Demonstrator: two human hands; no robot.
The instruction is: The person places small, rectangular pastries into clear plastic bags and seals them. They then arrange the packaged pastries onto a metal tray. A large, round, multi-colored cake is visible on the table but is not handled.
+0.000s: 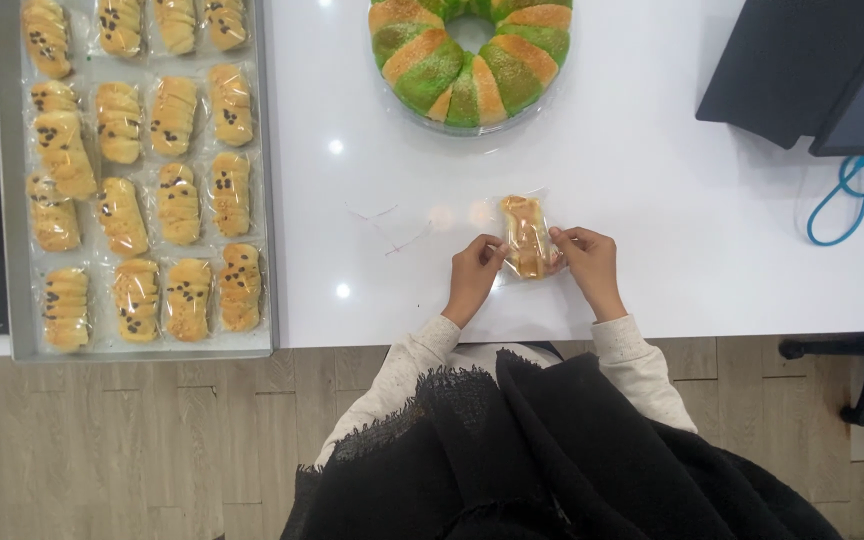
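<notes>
A small golden bread roll in a clear plastic wrapper (526, 232) lies on the white table (652, 200) near its front edge. My left hand (475, 272) pinches the wrapper's left side. My right hand (589, 262) grips its right side. Both hands hold the wrapped roll between them, just above the tabletop.
A metal tray (269, 150) at the left holds several wrapped rolls with dark chips. A green and orange ring cake (470, 55) sits at the back centre. Dark laptop-like devices (812, 70) and a blue cable (852, 190) lie at the right. Thin plastic strips (392, 228) lie mid-table.
</notes>
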